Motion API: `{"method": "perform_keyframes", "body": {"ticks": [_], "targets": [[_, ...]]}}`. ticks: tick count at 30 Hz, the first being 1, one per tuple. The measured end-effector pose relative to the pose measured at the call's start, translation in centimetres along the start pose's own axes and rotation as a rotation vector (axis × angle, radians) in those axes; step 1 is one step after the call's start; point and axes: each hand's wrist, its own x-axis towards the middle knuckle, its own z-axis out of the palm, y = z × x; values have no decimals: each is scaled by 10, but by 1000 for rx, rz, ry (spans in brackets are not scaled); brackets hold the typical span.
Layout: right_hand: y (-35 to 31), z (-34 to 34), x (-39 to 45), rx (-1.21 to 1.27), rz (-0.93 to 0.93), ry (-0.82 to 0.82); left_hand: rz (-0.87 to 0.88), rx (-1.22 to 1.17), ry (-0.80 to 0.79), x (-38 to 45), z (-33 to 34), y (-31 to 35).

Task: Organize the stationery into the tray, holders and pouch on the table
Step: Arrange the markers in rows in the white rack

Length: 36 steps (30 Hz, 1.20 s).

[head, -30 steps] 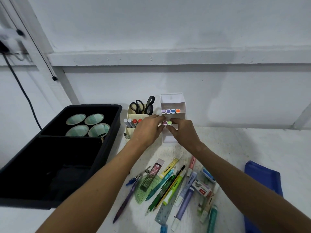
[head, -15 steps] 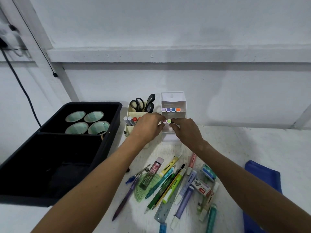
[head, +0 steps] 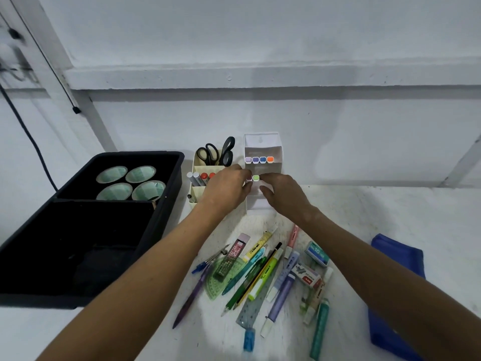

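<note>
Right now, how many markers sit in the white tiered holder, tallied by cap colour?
Top row of the white tiered holder:
Lilac cap: 1
Purple cap: 1
Blue cap: 1
Orange cap: 1
Second row:
Green cap: 1
Pinkish cap, partly hidden by the left hand: 1
Total: 6

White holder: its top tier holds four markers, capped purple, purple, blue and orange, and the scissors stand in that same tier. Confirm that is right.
Not quite. The head view shows the scissors standing in the back compartment of the cream holder to the left, not in the white holder. The four markers in the white holder's top tier are as you say.
</note>
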Motion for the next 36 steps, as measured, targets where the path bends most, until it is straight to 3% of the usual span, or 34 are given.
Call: {"method": "perform_keyframes", "body": {"ticks": [5, 8, 15, 23, 29, 36], "targets": [[-4, -16, -13, 88, -34, 133, -1, -44, 61, -19, -9, 9], [-2, -28, -30, 127, -8, 111, -26, -110, 44, -36, -9, 13], [10, -36, -76, 120, -18, -506, -84, -203, -402, -66, 20, 4], [9, -7, -90, -32, -142, -680, -106, -173, -589, -70, 42, 9], [5, -4, -88, -36, -210, -733, -145, -222, -585, -74, 45, 8], [15, -4, -89, -68, -271, -683, -267, -359, -450, -74, 39, 1]]}}
